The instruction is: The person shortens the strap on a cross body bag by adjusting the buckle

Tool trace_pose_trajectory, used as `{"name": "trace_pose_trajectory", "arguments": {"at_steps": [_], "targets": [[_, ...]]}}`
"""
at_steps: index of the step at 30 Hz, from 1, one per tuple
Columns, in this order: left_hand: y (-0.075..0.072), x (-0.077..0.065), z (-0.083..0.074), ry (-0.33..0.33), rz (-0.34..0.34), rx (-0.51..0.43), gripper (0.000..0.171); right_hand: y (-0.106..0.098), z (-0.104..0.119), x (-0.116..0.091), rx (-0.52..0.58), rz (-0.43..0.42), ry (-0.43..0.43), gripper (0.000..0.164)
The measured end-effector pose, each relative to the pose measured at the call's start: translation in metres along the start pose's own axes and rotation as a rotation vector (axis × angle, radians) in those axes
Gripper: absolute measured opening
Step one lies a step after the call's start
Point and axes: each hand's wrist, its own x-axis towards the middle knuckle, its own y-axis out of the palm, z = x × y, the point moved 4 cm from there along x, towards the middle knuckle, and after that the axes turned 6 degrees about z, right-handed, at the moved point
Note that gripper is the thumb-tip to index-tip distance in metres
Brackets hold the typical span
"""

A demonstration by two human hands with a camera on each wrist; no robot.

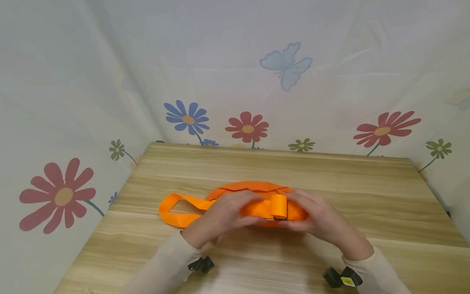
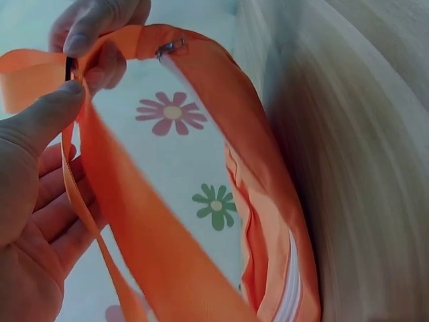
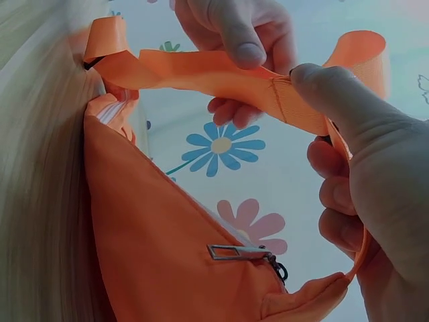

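Note:
An orange waist bag (image 1: 253, 186) lies on the table, its strap raised along the near side. My left hand (image 1: 231, 210) pinches the flat strap (image 3: 201, 72) between thumb and fingers. Close to it, my right hand (image 1: 319, 214) grips the strap beside a small black slider (image 2: 70, 67), thumb on top of the webbing. A short curl of strap (image 1: 279, 204) sticks up between the hands. Left of my left hand, a wide strap loop (image 1: 169, 202) bends back on itself. The right wrist view shows a metal zipper pull (image 3: 238, 252) on the bag.
The wood-grain table (image 1: 227, 167) extends around the bag. Behind and beside it hangs a pale cloth (image 1: 220, 49) printed with flowers and a butterfly. Dark wrist devices (image 1: 201, 264) sit at both cream sleeves (image 1: 165, 261).

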Motion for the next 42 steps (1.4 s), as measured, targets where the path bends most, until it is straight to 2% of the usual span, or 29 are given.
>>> {"name": "trace_pose_trajectory", "arguments": {"at_steps": [7, 14, 21, 27, 29, 32, 35, 39, 42], "targets": [[-0.011, -0.014, 0.008, -0.016, -0.037, 0.104, 0.052, -0.004, -0.002, -0.004, -0.044, -0.035, 0.025, 0.056], [-0.019, -0.037, 0.022, -0.095, -0.02, 0.145, 0.05, -0.007, -0.004, -0.005, -0.029, -0.035, 0.023, 0.055], [-0.032, -0.062, 0.036, -0.089, -0.048, 0.184, 0.05, -0.01, -0.005, -0.006, -0.008, -0.022, 0.031, 0.052], [-0.039, -0.075, 0.047, -0.133, -0.04, 0.202, 0.05, -0.011, -0.006, -0.006, 0.014, -0.03, 0.015, 0.05], [-0.037, -0.074, 0.049, -0.143, -0.022, 0.195, 0.05, -0.011, -0.006, -0.005, 0.017, -0.029, 0.012, 0.05], [-0.031, -0.063, 0.047, -0.161, 0.033, 0.18, 0.052, -0.01, -0.005, -0.004, 0.019, -0.042, 0.001, 0.05], [-0.02, -0.045, 0.039, -0.137, 0.082, 0.169, 0.059, -0.01, -0.004, -0.002, 0.024, -0.065, -0.021, 0.05], [-0.001, -0.017, 0.023, -0.115, 0.135, 0.137, 0.077, -0.007, -0.002, 0.0, 0.028, -0.076, -0.042, 0.049], [0.013, 0.001, 0.012, -0.156, 0.195, 0.079, 0.083, -0.005, -0.001, 0.001, 0.03, -0.058, -0.03, 0.05]]}}
